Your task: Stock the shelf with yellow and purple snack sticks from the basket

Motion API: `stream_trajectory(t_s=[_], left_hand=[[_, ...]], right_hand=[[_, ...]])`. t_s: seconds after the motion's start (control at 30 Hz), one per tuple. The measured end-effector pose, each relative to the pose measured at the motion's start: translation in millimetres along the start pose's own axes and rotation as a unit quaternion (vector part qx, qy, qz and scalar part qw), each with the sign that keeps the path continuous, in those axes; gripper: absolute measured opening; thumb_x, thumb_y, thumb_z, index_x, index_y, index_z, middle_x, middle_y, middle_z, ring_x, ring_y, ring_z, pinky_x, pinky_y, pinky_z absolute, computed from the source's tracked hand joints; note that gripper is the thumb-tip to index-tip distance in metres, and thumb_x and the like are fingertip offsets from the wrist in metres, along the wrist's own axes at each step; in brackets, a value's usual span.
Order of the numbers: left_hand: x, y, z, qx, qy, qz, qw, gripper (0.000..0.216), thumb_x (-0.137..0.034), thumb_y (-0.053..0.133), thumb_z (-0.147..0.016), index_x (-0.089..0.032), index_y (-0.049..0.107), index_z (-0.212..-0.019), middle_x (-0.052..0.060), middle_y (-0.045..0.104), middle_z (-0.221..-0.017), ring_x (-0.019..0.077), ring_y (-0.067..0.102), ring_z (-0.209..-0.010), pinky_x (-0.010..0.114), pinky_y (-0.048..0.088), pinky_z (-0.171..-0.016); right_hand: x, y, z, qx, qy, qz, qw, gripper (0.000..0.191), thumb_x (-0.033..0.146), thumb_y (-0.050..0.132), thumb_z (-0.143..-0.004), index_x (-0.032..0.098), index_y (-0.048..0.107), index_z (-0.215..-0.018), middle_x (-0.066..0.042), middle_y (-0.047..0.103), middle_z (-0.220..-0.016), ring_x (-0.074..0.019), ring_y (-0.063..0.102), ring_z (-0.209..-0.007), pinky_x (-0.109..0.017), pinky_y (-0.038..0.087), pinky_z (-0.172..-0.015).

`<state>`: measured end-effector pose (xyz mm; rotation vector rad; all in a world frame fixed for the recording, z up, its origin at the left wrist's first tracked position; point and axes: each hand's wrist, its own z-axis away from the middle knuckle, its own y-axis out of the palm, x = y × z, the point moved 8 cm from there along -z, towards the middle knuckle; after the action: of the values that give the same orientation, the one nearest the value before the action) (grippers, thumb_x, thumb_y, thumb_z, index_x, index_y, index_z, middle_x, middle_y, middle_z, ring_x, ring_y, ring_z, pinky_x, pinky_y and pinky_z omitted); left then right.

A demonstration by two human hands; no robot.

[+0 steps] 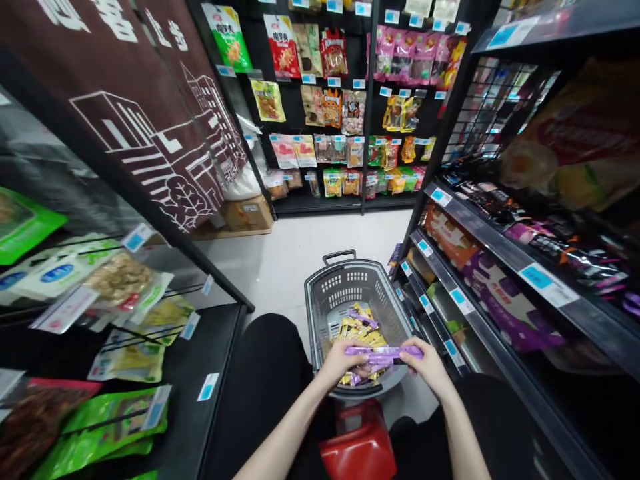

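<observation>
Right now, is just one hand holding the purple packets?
No, the left hand and right hand grip the purple packets at opposite ends, above the gray basket.

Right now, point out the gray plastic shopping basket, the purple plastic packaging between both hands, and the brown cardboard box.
Gray plastic shopping basket (389,308): head view, inner right wall.
Purple plastic packaging (383,353): head view, visible middle.
Brown cardboard box (239,216): head view, front side.

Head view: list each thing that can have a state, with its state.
Left hand: closed on the held purple packets
Right hand: closed on their other end
Held purple packets: raised over the basket
Basket: open-topped, partly filled
Yellow packets: lying jumbled inside it
Upper rear snack bags: hanging in rows
</observation>
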<state>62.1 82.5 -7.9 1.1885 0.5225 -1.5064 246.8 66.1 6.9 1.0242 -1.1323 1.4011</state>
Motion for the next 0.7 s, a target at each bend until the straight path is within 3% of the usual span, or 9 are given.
stream_trajectory(t_s=[0.1,0.2,0.3,0.4,0.57,0.7], left_hand=[[8.1,-8.2,-8.9,-0.033,-0.012,-0.021,0.999,0.042,-0.037,0.078,-0.046,-0.011,0.064,-0.075,0.004,0.064,-0.052,0.0206,0.063,-0.05,0.034,0.053,-0.055],[14.5,-12.8,-14.6,-0.032,-0.037,-0.049,0.998,0.039,-0.037,0.077,-0.047,-0.012,0.065,-0.074,0.003,0.065,-0.054,0.0204,0.063,-0.053,0.033,0.051,-0.056],[16.1,-11.1,-17.3,0.013,-0.031,-0.163,0.986,0.033,-0.034,0.073,-0.051,-0.013,0.067,-0.075,0.0,0.064,-0.057,0.0164,0.059,-0.054,0.026,0.045,-0.055],[19.9,-1.5,-16.5,0.062,-0.006,-0.264,0.963,0.021,-0.028,0.074,-0.048,-0.013,0.068,-0.061,-0.005,0.056,-0.049,0.0104,0.049,-0.05,0.021,0.035,-0.051],[27.4,24.6,-13.6,0.114,0.022,-0.258,0.959,0.018,-0.029,0.067,-0.06,-0.012,0.064,-0.055,-0.006,0.048,-0.046,0.0075,0.039,-0.049,0.02,0.028,-0.05],[29.6,31.2,-7.6,0.158,-0.032,-0.206,0.965,0.021,-0.032,0.066,-0.061,-0.012,0.065,-0.064,-0.003,0.056,-0.052,0.0098,0.046,-0.048,0.022,0.035,-0.051]], right_hand=[[-19.9,2.9,-1.9,-0.057,0.007,-0.028,0.998,0.033,0.04,0.076,-0.052,0.017,0.057,-0.067,0.006,0.051,-0.046,-0.0109,0.048,-0.038,-0.022,0.038,-0.037],[-32.6,1.6,-0.5,-0.072,0.031,-0.047,0.996,0.036,0.044,0.075,-0.052,0.016,0.057,-0.067,0.004,0.053,-0.046,-0.0127,0.051,-0.038,-0.024,0.041,-0.036],[-36.5,3.5,0.3,-0.039,0.04,-0.061,0.997,0.035,0.043,0.072,-0.057,0.015,0.059,-0.074,0.002,0.057,-0.051,-0.0135,0.055,-0.04,-0.024,0.044,-0.039],[-35.7,13.3,1.9,0.0,0.042,-0.059,0.997,0.033,0.038,0.071,-0.06,0.016,0.058,-0.081,0.004,0.057,-0.053,-0.0114,0.054,-0.039,-0.021,0.042,-0.038],[-32.1,40.7,3.6,0.072,0.039,-0.069,0.994,0.028,0.032,0.068,-0.064,0.018,0.056,-0.085,0.002,0.06,-0.072,-0.0071,0.052,-0.039,-0.019,0.041,-0.038],[-37.3,35.3,-1.5,0.081,0.04,-0.102,0.991,0.026,0.034,0.064,-0.069,0.019,0.052,-0.087,0.006,0.056,-0.061,-0.0097,0.054,-0.039,-0.02,0.042,-0.038]])
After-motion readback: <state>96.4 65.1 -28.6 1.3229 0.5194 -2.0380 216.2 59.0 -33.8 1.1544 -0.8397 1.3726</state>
